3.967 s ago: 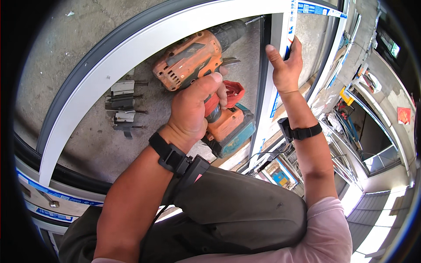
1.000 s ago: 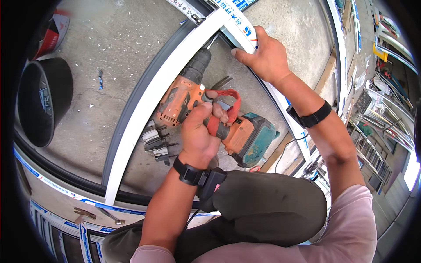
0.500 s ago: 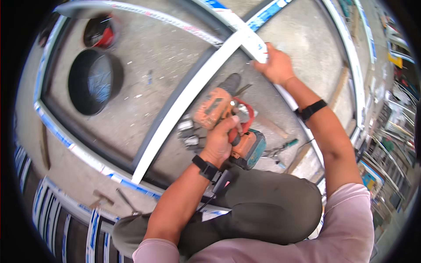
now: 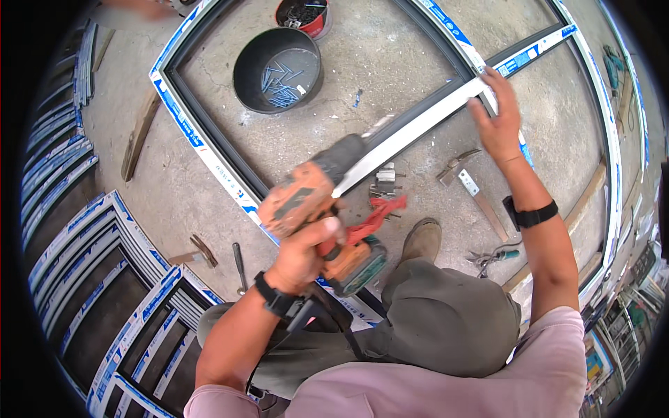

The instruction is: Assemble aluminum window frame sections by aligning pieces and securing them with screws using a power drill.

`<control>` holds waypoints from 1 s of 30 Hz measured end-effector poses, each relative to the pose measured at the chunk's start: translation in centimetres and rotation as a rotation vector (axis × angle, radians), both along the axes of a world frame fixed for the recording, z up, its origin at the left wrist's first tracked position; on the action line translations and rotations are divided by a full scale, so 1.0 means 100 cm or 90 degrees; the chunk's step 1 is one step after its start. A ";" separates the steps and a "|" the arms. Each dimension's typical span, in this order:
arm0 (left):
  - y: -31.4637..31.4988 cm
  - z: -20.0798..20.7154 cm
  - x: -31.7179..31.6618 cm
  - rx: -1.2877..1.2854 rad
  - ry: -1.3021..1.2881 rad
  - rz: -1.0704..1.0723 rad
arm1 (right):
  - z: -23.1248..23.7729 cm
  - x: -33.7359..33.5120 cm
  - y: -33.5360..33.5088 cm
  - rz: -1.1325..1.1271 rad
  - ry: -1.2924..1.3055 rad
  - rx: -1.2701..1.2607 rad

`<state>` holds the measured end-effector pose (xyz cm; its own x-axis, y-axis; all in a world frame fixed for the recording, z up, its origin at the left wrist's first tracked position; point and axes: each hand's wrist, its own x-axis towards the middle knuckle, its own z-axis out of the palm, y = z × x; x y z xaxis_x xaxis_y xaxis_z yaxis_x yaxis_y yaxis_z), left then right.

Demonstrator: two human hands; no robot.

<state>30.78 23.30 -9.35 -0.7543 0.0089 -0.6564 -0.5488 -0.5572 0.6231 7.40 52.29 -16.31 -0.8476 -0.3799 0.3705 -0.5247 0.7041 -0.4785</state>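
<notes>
My left hand (image 4: 300, 258) is wrapped around the handle of an orange cordless drill (image 4: 296, 198) with a dark chuck and a teal-edged battery. A red strip (image 4: 373, 217) hangs from the drill. The drill is held over the near end of a white crossbar (image 4: 418, 132), part of a large frame (image 4: 191, 136) lying on the floor with blue-and-white film on it. At the junction of the bars, my right hand (image 4: 500, 125) grips the frame, its thumb on one side and its fingers on the other. Small metal fittings (image 4: 385, 182) lie beside the crossbar.
Inside the frame stand a black tub (image 4: 244, 80) holding blue screws (image 4: 280, 90) and a red bucket (image 4: 318, 28). A hammer (image 4: 481, 198) and pliers (image 4: 495, 258) lie to the right. More filmed frames (image 4: 129, 240) and a second hammer (image 4: 202, 251) are at the left.
The drill in my left hand has moved left, over the near end of the crossbar. My right hand remains at the junction. The whole view has swung, showing more on the left.
</notes>
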 end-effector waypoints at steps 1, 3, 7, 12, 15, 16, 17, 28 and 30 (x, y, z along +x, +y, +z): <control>-0.013 -0.002 0.010 0.001 0.009 0.035 | 0.008 0.001 -0.023 0.105 0.012 -0.010; -0.033 0.007 0.025 -0.010 0.007 0.094 | 0.017 -0.006 -0.066 0.189 0.025 -0.014; -0.049 0.017 0.052 -0.017 0.017 0.243 | 0.014 -0.029 -0.149 0.222 0.005 0.038; -0.048 0.022 0.074 -0.048 -0.005 0.286 | -0.026 -0.082 -0.238 0.240 0.028 0.077; -0.039 0.021 0.083 -0.046 -0.031 0.313 | -0.046 -0.107 -0.275 0.291 0.061 0.187; -0.037 0.020 0.085 -0.041 -0.031 0.317 | -0.050 -0.112 -0.284 0.289 0.065 0.302; -0.033 0.017 0.086 -0.033 -0.031 0.322 | -0.053 -0.116 -0.290 0.286 0.071 0.419; -0.016 -0.001 0.090 -0.024 -0.091 0.316 | -0.054 -0.115 -0.262 0.381 0.017 0.486; -0.015 -0.001 0.084 -0.009 -0.077 0.317 | -0.038 -0.112 -0.252 0.400 -0.115 0.535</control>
<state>39.18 21.81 -9.42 -0.5834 -0.3423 -0.7366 -0.2873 -0.7613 0.5813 -3.78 27.06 -20.13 -0.4264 -0.8437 -0.3261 -0.8786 0.4720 -0.0722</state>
